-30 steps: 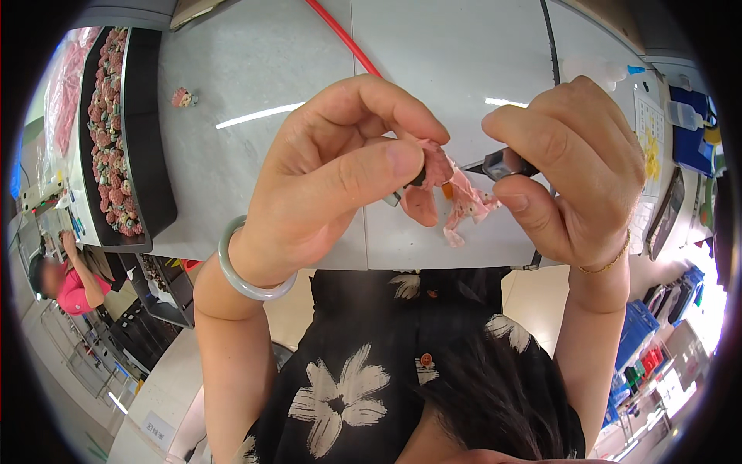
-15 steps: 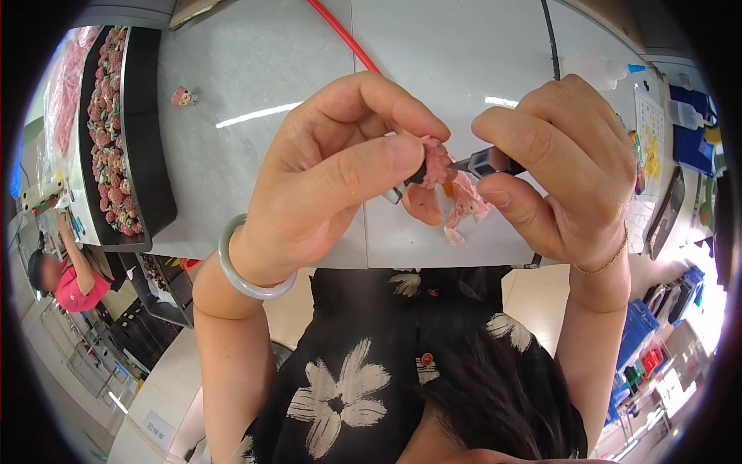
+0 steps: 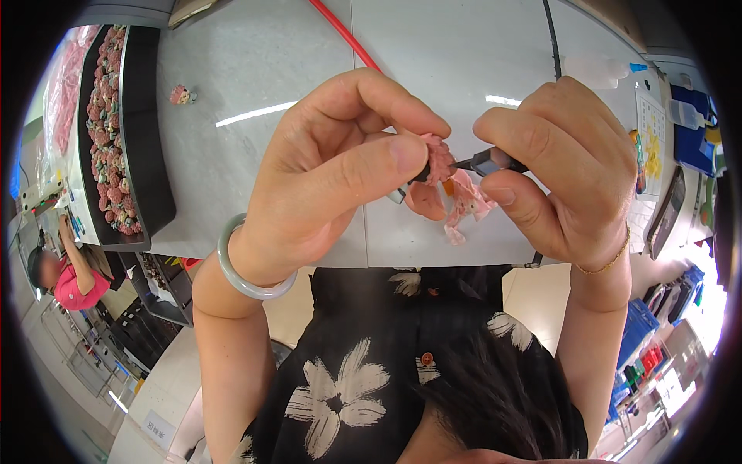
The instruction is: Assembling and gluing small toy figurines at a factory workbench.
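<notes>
Between the thumb and fingers of my left hand (image 3: pixel 332 151) is a small pink ruffled piece (image 3: pixel 440 161), which looks like a figurine part. A dark tool with a thin pointed tip (image 3: pixel 487 161) is pinched in my right hand (image 3: pixel 568 166), and its tip meets the right side of the pink piece. The tool's exact kind is not clear. Just beneath the piece, crumpled light-pink material (image 3: pixel 468 199) shows beside my left hand's lower fingers. Part of the pink piece is hidden behind my left thumb.
A black tray (image 3: pixel 147 139) full of small pink figurines (image 3: pixel 112 131) stands at the left. One similar figurine (image 3: pixel 182 94) lies alone on the grey table (image 3: pixel 232 170). A red tube (image 3: pixel 344 31) crosses the back. Bottles (image 3: pixel 684 114) are at right; a co-worker (image 3: pixel 77 282) is far left.
The dark tool has tilted slightly against the pink piece, and my right hand has shifted a little to the right. My left hand keeps its hold.
</notes>
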Demonstrator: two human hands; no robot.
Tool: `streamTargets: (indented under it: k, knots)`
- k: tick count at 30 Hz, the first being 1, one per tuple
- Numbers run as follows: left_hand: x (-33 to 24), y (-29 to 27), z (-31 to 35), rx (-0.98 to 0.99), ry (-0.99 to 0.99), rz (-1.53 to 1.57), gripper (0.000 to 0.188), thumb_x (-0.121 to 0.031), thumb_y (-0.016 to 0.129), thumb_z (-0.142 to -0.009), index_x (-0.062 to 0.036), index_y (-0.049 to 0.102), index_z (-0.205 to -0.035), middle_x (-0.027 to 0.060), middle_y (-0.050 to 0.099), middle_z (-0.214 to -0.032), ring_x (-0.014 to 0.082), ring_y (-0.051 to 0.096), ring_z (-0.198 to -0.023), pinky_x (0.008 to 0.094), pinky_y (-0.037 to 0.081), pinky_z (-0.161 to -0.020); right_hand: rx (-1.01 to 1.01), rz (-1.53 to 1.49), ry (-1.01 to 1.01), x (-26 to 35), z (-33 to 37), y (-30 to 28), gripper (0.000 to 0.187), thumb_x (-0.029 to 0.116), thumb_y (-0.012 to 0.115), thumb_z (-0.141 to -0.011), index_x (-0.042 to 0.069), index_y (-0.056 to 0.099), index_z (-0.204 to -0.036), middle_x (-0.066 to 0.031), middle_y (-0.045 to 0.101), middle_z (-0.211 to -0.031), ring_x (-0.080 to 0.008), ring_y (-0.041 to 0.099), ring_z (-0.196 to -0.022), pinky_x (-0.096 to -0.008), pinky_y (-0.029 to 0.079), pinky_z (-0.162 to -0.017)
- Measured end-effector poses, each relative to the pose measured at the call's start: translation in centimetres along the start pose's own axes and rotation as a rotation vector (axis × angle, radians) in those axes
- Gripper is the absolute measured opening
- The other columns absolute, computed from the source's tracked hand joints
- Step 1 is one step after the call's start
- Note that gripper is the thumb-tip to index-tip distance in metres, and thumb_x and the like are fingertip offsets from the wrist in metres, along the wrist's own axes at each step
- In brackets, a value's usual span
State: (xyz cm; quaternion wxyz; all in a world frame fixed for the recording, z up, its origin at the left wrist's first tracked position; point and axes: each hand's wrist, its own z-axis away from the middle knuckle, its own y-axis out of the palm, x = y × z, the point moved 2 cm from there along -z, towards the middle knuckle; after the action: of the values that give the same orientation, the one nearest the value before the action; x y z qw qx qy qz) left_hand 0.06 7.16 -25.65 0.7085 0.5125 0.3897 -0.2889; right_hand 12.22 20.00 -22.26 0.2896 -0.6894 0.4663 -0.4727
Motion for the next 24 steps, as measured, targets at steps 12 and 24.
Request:
streamTargets:
  k: [12, 24]
  knots:
    - [-0.16, -0.17, -0.04, -0.002, -0.027, 0.058, 0.028, -0.023, 0.056, -0.080, 0.0013, 0.048, -0.092, 0.0108, 0.047, -0.078, 0.0154, 0.052, -0.052, 0.0220, 0.046, -0.046, -0.044, -0.029, 0.081, 0.16, -0.01, 0.38, 0.031, 0.031, 0.066, -0.071, 0.003, 0.063, -0.083, -0.0035, 0.048, -0.061, -0.0169, 0.044, -0.055, -0.0271, 0.034, -0.049]
    - [0.07, -0.14, -0.21, 0.009, -0.021, 0.048, 0.032, -0.028, 0.056, -0.078, 0.0010, 0.049, -0.090, 0.0110, 0.047, -0.073, 0.0163, 0.051, -0.050, 0.0213, 0.043, -0.044, -0.130, -0.098, 0.105, 0.19, 0.29, 0.14, 0.034, 0.035, 0.055, -0.081, 0.002, 0.057, -0.075, -0.0049, 0.048, -0.057, -0.0162, 0.043, -0.048, -0.0264, 0.032, -0.045]
